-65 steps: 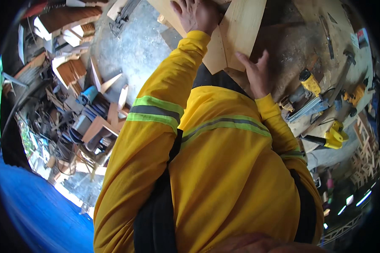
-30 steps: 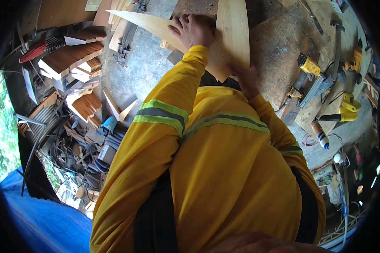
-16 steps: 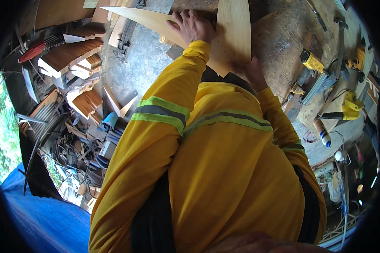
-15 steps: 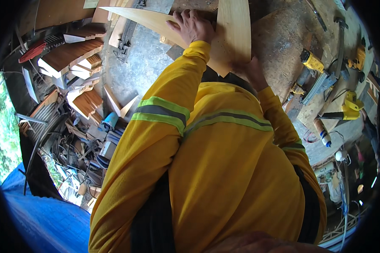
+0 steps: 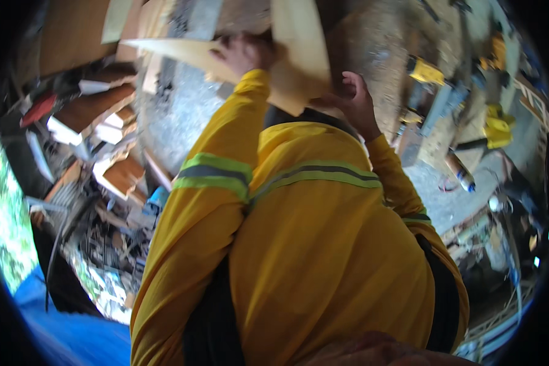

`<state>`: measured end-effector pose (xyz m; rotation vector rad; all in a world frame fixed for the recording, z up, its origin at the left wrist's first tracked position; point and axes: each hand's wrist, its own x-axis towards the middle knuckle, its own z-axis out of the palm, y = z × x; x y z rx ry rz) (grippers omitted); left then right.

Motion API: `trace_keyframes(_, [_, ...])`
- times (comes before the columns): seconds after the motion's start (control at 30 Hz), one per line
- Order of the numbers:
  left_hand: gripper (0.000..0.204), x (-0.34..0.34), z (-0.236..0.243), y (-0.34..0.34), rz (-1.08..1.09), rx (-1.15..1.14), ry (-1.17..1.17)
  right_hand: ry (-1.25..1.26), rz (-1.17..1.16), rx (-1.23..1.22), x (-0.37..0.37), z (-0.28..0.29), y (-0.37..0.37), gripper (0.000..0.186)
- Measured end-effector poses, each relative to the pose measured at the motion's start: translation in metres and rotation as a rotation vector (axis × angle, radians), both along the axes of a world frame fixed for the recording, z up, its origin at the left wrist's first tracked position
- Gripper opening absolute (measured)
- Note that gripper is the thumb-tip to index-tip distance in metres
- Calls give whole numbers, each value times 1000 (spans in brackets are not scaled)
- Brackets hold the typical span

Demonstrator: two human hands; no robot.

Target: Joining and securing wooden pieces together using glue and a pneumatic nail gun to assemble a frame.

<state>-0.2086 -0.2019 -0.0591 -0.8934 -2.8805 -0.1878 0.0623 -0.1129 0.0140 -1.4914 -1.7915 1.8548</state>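
Observation:
Two pale, tapering wooden boards overlap at top centre: one board (image 5: 168, 47) points left, the other (image 5: 296, 33) runs away from me, their near end just above my waist. My left hand (image 5: 244, 52), blurred, rests on the left-pointing board near its far edge, fingers bent and apart. My right hand (image 5: 357, 107) is by the boards' right near corner with fingers raised and apart; whether its thumb touches the wood I cannot tell. Both forearms are in yellow sleeves with reflective bands.
At right lie a yellow-black power tool (image 5: 427, 71), another yellow tool (image 5: 497, 128), a blue-grey metal piece (image 5: 436, 107) and a tube (image 5: 457, 168). Piles of cut wood (image 5: 91, 113) and clutter (image 5: 113, 238) fill the left, with a blue tarp (image 5: 64, 338) at lower left.
The view has shifted and blurred. The boards and my left hand sit further left and slightly lower in the picture. My right hand's fingers have come out from behind the wood and lifted.

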Motion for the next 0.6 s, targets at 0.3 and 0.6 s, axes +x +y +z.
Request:
trace_keyframes(0.3, [26,-5,11,0,86,-138,-62,-446,-194,772,152,-23,86,71])
trace_keyframes(0.6, [18,3,33,19,-102,100,-73,-310,-438,659,129,-35,117,74])
